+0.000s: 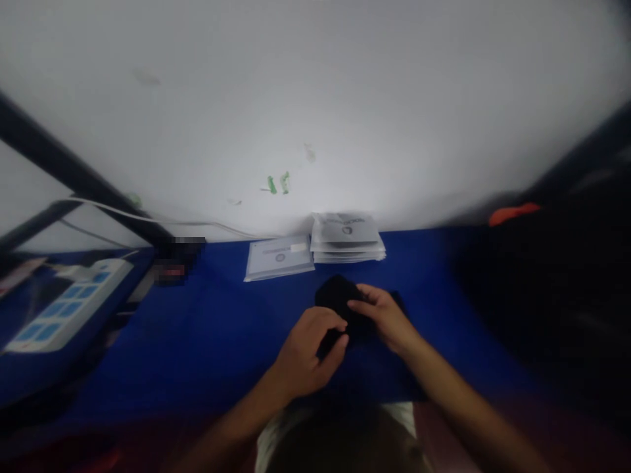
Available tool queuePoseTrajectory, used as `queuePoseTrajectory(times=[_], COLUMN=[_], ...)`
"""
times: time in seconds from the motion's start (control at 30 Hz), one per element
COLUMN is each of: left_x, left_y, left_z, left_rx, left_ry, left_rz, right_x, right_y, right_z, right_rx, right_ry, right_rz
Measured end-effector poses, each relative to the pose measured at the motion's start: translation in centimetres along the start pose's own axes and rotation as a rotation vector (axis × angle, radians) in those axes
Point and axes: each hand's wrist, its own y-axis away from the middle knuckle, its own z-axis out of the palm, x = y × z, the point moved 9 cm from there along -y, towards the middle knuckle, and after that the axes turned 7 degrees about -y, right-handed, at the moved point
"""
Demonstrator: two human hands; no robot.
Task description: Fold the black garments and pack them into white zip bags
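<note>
A black, soft-looking piece of cloth point(338, 292) is between my two hands, just above the blue table surface point(207, 341). What kind of article it is cannot be made out in the dim picture. My right hand point(384, 315) grips its right side, the thumb on top. At its lower left, my left hand point(310, 348) has thumb and fingers curled round the near edge. More dark material lies under and beside my right hand, with its outline lost in shadow.
Behind the cloth, a stack of printed plastic packets point(348, 233) stands against the white wall, beside flatter packets point(279, 257). A power strip point(73, 305) lies at left, with a white cable point(197, 223) along the wall. A large dark mass point(552, 315) fills the right.
</note>
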Motion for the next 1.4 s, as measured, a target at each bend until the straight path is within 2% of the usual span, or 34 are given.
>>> queuePoseTrajectory(times=[0.07, 0.13, 0.23, 0.3, 0.37, 0.47, 0.57, 0.63, 0.73, 0.83, 0.93, 1.0, 1.07, 1.13, 1.2, 1.3, 1.4], left_x=[-1.2, -3.6, -7.4, -8.7, -9.1, -9.0, -8.9, -9.3, -10.3, -11.3, -11.7, -11.5, -10.5, -8.9, -6.8, -3.9, -3.2], left_y=[-0.2, -0.2, 0.1, 0.2, -0.1, -0.9, -1.9, -2.4, -2.8, -2.9, -3.2, -3.5, -4.0, -4.4, -4.8, -4.8, -4.4], left_z=[-0.1, 0.6, 2.9, 4.4, 5.8, 7.1, 7.7, 7.6, 7.7, 8.3, 8.7, 8.0, 6.7, 5.4, 4.2, 2.6, 1.6], left_rx=[0.031, -0.002, -0.151, -0.258, -0.339, -0.391, -0.399, -0.396, -0.402, -0.386, -0.295, -0.176, -0.066, -0.036, -0.080, -0.163, -0.208], left_ry=[-0.019, -0.049, -0.123, -0.175, -0.182, -0.122, -0.039, 0.005, 0.062, 0.099, 0.131, 0.165, 0.229, 0.306, 0.337, 0.264, 0.199], left_rz=[-0.056, -0.201, -0.421, -0.469, -0.471, -0.467, -0.476, -0.498, -0.544, -0.571, -0.565, -0.531, -0.471, -0.390, -0.288, -0.118, -0.050], right_x=[-1.9, -3.6, -4.3, -4.2, -4.2, -3.8, -2.9, -2.8, -3.1, -3.3, -3.8, -4.7, -6.0, -7.0, -7.3, -7.0, -4.9], right_y=[0.6, 1.4, 2.4, 3.1, 3.7, 4.1, 3.7, 3.5, 3.6, 3.4, 3.3, 3.3, 3.3, 3.0, 2.0, 0.2, -1.3], right_z=[-2.8, -5.8, -9.6, -11.7, -13.2, -14.4, -14.6, -14.3, -13.7, -12.3, -10.8, -9.8, -8.3, -6.3, -4.1, -0.7, 2.1], right_rx=[0.050, 0.116, 0.189, 0.291, 0.411, 0.511, 0.463, 0.449, 0.466, 0.370, 0.250, 0.213, 0.171, 0.072, -0.085, -0.332, -0.592], right_ry=[0.214, 0.479, 0.788, 0.934, 1.061, 1.067, 0.875, 0.806, 0.834, 0.885, 1.018, 1.178, 1.303, 1.322, 1.235, 1.051, 0.856], right_rz=[-0.068, -0.169, -0.251, -0.290, -0.335, -0.344, -0.315, -0.351, -0.417, -0.422, -0.386, -0.397, -0.455, -0.497, -0.468, -0.399, -0.228])
